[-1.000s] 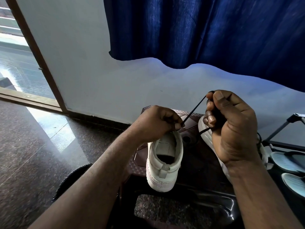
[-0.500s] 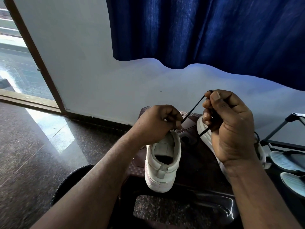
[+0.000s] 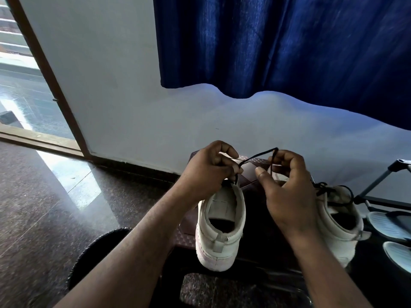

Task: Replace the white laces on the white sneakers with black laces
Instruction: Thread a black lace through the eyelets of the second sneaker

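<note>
We see a blue curtain (image 3: pixel 278 45) hanging across the pale wall (image 3: pixel 115 96), with dark speckled floor (image 3: pixel 33 207) below it; in front of us is a low brown patterned stand (image 3: pixel 189 227) carrying both white sneakers, heels toward us. The nearer sneaker (image 3: pixel 222 243) stands in the middle, upright, its opening facing up; the second sneaker (image 3: pixel 340 225) sits to its right, partly behind our right wrist, with black lacing already looped over its front. A pair of pale sandals (image 3: pixel 387 225) lies at the far right, beside a thin black frame (image 3: pixel 378 185).

Our left hand (image 3: pixel 206 172) hovers over the front of the nearer sneaker, fingers curled in tight, the tips pinching the black lace (image 3: pixel 258 155) just above the shoe's tongue; a short run of lace drops from those fingertips to the sneaker's top edge. Our right hand (image 3: pixel 289 196) is close beside it, between the two sneakers, fingers bent; the lace rises taut from the left fingertips, bends at its highest point and disappears behind the curled right fingers, which hold it; the right thumb (image 3: pixel 261 174) points toward the left hand, clear of the lace.
</note>
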